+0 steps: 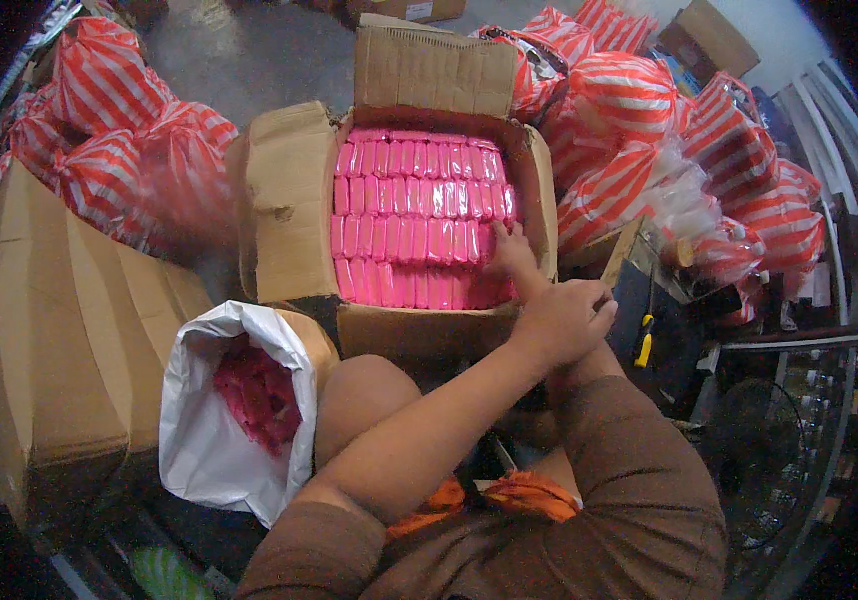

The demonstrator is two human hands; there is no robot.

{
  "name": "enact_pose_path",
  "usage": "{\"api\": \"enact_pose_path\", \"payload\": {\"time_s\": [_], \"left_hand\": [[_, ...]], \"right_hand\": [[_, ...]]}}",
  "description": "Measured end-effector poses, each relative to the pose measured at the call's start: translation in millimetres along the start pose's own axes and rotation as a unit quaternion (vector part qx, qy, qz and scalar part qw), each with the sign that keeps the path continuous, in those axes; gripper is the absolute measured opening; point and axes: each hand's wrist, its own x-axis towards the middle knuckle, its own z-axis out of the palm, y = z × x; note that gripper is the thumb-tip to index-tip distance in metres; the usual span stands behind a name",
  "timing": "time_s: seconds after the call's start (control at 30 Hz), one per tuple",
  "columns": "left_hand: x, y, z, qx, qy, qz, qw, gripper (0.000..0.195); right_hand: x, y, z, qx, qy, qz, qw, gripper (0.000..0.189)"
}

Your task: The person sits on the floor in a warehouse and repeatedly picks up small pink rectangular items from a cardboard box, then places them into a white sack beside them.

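Observation:
An open cardboard box stands in front of me, filled with several rows of small pink packets in shiny wrapping. My right hand reaches over the near right corner, fingers apart, against the packets on the right side. Part of the nearest row sits lower there. My left arm crosses my body, and my left hand lies over my right forearm with its fingers curled. What is under that palm is hidden. Beside my left knee, an open white sack holds crumpled pink pieces.
Red-and-white striped bags are piled at the left, and more striped bags at the right. A large carton stands left of the sack. Right of my arm lies a yellow-handled tool. A fan stands farther right.

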Motion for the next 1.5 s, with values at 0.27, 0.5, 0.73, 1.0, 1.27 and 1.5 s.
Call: {"api": "enact_pose_path", "payload": {"time_s": [0.27, 0.5, 0.73, 1.0, 1.27, 1.5], "left_hand": [[-5, 1, 0, 0.008, 0.001, 0.002, 1.000, 0.036], [-2, -3, 2, 0.034, -0.021, 0.003, 0.999, 0.032], [-2, -24, -20, 0.067, 0.017, -0.017, 0.997, 0.038], [-31, -78, -28, 0.256, 0.089, 0.028, 0.962, 0.070], [-100, -41, 12, 0.163, -0.251, -0.098, 0.949, 0.061], [-183, -21, 27, 0.243, -0.181, -0.118, 0.946, 0.045]], "right_hand": [[-49, 22, 14, 0.099, 0.079, -0.050, 0.991, 0.123], [-50, 26, 52, 0.115, -0.029, -0.014, 0.993, 0.094], [-68, 16, 57, 0.240, 0.132, -0.022, 0.961, 0.064], [-186, 53, -18, 0.237, 0.210, -0.191, 0.929, 0.024], [-350, 102, -2, 0.728, 0.141, -0.190, 0.643, 0.029], [-366, 109, 39, 0.524, 0.110, -0.187, 0.824, 0.034]]}}
